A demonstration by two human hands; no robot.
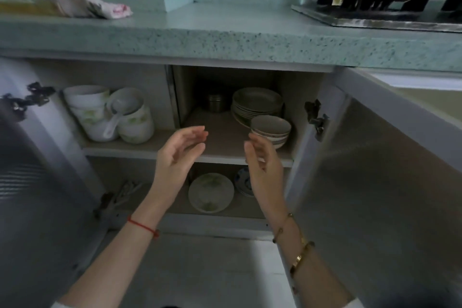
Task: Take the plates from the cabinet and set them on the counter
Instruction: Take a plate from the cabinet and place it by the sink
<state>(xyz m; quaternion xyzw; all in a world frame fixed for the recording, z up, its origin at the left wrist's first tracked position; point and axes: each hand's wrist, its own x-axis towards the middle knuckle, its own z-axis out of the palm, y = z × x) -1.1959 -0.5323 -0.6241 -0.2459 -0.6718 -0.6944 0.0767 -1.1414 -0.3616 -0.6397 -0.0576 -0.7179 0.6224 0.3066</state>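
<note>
Pale round plates (pixel 257 104) sit stacked on the cabinet shelf (pixel 225 132); both hands open, empty.

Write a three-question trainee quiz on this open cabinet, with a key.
1. True or false: the left hand already holds a plate.
2. What stands right in front of the plate stack on the upper shelf? A) small bowls B) a kettle C) a pan
3. On which shelf does the single white plate lie?

Key
1. False; both it and the right hand are open and empty in front of the shelves.
2. A, the small bowls.
3. The lower shelf, beside a blue-patterned dish partly hidden behind the right hand.
</note>
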